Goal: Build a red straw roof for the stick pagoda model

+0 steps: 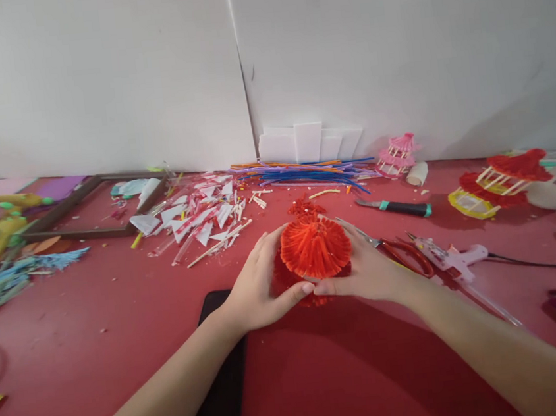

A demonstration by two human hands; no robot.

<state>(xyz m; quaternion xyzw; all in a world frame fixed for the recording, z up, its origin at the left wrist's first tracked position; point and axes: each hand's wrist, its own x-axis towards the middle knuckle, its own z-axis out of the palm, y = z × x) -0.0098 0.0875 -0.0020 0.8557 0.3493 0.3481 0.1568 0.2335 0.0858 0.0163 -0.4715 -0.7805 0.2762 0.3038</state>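
A red fuzzy piece with a ribbed, umbrella-like top (316,249) is at the middle of the red table. My left hand (264,281) wraps round its left side and my right hand (362,266) its right side. Both thumbs meet at the near side, below the ribbed top. More red material shows beneath the thumbs; the lower part is mostly hidden by my hands. Small red scraps (304,208) lie just behind the piece.
A black phone-like slab (219,399) lies under my left forearm. Scissors (407,255), a pink glue gun (449,257) and a knife (397,208) lie right. Pipe cleaners (304,171) and scraps (203,209) lie behind. A red-and-yellow model (501,181) stands far right.
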